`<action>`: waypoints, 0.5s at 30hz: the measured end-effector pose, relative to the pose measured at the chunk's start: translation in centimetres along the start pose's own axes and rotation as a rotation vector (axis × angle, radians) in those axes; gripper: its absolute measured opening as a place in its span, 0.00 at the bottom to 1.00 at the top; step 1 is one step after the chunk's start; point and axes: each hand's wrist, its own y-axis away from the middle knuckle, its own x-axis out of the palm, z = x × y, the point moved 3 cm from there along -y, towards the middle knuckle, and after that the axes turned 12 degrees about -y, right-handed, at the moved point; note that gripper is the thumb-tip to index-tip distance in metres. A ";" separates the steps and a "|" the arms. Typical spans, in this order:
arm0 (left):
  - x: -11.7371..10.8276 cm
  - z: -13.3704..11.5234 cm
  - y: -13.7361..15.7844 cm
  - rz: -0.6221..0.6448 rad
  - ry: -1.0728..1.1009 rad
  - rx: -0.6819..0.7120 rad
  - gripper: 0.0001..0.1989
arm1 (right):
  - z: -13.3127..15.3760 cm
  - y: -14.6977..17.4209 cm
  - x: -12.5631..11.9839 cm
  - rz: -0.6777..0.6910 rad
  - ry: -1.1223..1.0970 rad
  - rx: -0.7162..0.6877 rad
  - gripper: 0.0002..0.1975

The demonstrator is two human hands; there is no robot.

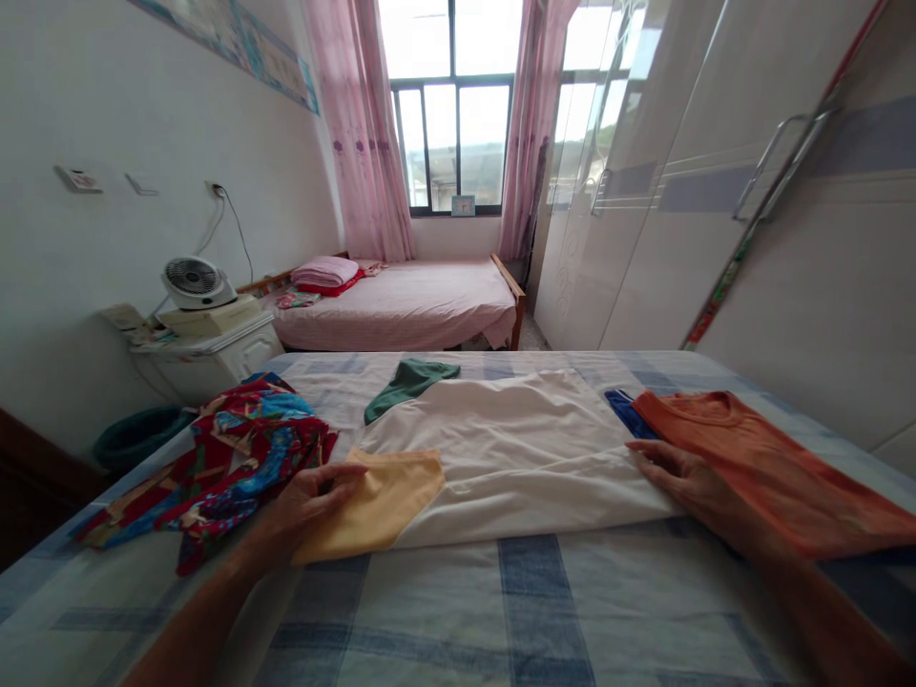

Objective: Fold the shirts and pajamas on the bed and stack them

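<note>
A white T-shirt point(501, 429) lies spread sideways on the bed, with one yellow sleeve point(386, 496) on the near side and one green sleeve point(407, 382) on the far side. My left hand point(322, 496) pinches the upper edge of the yellow sleeve between thumb and fingers. At the other end of the shirt, the fingers of my right hand point(676, 472) are closed on the white cloth near its hem. Just left of my left hand is a crumpled red and blue patterned garment point(250, 439). Beyond my right hand lies a folded orange T-shirt point(744, 448), partly over a dark blue garment point(626, 412).
A blue and white checked sheet point(458, 611) covers the near bed. Behind it stands a pink-covered bed point(429, 296). A small fan point(195, 280) sits on a box on the white cabinet point(250, 358) at left. A glossy wardrobe point(644, 219) lines the right side.
</note>
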 end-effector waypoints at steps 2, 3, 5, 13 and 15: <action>0.0 0.2 -0.2 -0.041 0.018 0.013 0.22 | 0.5 0.2 0.2 -0.022 0.072 -0.039 0.21; 0.0 0.2 -0.3 -0.059 0.029 0.015 0.22 | 0.8 0.3 0.3 -0.036 0.110 -0.065 0.19; 0.0 0.1 -0.3 -0.095 0.052 0.014 0.22 | 1.3 0.4 0.6 -0.056 0.186 -0.136 0.17; -1.4 -4.0 1.8 -0.278 0.161 0.040 0.26 | 1.3 0.1 1.8 -0.013 0.605 -0.328 0.10; -2.1 -4.9 2.7 -0.310 0.188 0.089 0.24 | 1.3 0.2 2.2 -0.003 0.721 -0.311 0.10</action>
